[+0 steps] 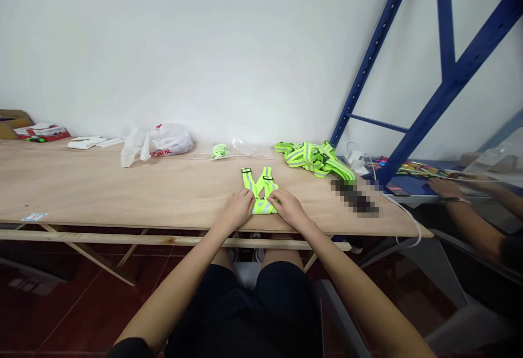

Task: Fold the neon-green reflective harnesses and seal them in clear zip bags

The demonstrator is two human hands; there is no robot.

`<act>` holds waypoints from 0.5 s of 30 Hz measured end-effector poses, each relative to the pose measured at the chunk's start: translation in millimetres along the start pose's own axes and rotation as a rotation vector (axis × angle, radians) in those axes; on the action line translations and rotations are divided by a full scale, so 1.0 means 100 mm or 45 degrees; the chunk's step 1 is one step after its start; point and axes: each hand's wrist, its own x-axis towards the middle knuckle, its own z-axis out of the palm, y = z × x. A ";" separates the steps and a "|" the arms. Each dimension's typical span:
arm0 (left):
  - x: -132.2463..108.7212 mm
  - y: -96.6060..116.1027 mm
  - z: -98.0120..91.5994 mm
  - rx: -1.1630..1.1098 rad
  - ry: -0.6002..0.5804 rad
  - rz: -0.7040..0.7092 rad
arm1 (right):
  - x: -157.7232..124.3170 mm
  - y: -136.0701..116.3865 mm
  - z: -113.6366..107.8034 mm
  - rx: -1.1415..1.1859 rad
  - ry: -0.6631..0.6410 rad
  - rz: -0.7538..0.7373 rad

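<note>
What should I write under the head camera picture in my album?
Left hand and right hand touch neon-yellow, silver-striped fabric straps on a pale wooden table.

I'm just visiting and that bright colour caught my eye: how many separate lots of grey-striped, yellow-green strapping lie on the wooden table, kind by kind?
Flat strap piece between the left hand and right hand: 1
Loose heap: 1
Small bundle: 1
Total: 3 lots (pieces within the heap can't be counted)
</note>
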 end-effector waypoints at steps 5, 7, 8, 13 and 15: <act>-0.20 0.10 -0.10 0.004 -0.044 0.071 | -0.23 -0.15 -0.07 -0.035 -0.033 0.012; -0.32 0.13 -0.15 -0.021 -0.062 0.108 | -0.34 -0.22 -0.13 -0.033 -0.072 0.029; -0.38 0.14 -0.17 -0.040 -0.067 0.127 | -0.39 -0.26 -0.15 -0.036 -0.098 0.038; -0.63 0.14 -0.23 -0.087 -0.072 0.204 | -0.59 -0.39 -0.19 -0.079 -0.230 -0.049; -0.69 0.13 -0.23 -0.066 -0.071 0.225 | -0.63 -0.38 -0.17 -0.083 -0.248 -0.123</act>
